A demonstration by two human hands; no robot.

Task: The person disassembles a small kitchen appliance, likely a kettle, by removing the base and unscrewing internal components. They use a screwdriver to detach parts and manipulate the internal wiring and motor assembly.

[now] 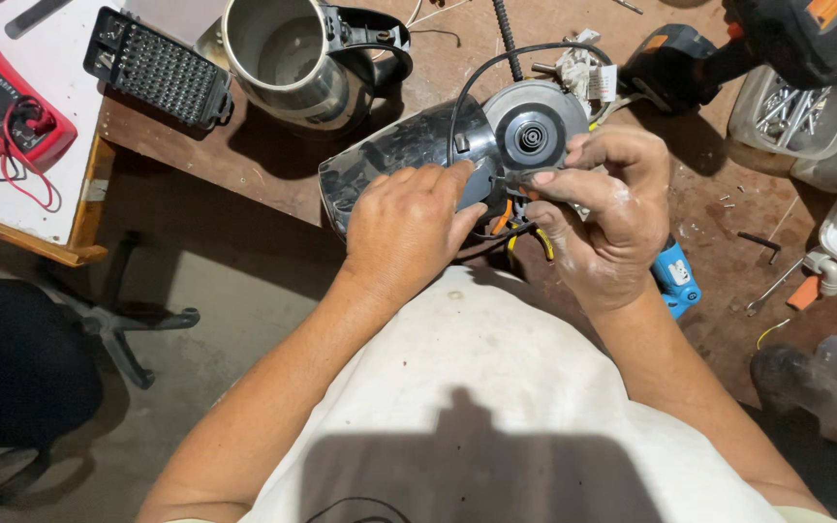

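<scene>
Head view: left hand (407, 225) lies curled over the dark kettle housing (401, 160), fingers closed against its lower edge and gripping it on its side at the edge of the brown workbench (263, 165). Right hand (604, 205) sits just beside the left hand, its fingers pinched shut on a small part at the underside of the housing; what exactly is pinched cannot be told. Directly above the right hand's fingertips is the round grey base plate (531, 124) of the housing, with a black connector ring at its centre. A black cable (496, 60) loops up from the housing past the plate. Orange and yellow wires (515, 230) show between the two hands, below the plate. Above and to the left of the left hand stands a stainless steel kettle body (283, 53), open at the top, with nothing visible inside it. Further left of it lies a black bit case (157, 68), its rows filled with bits. Up and to the right of the right hand, a clear plastic tray (796, 111) holds loose screws. Below the right wrist lies a blue tool (675, 279). Far left of the left hand, a red multimeter (2, 97) rests on a white surface.
</scene>
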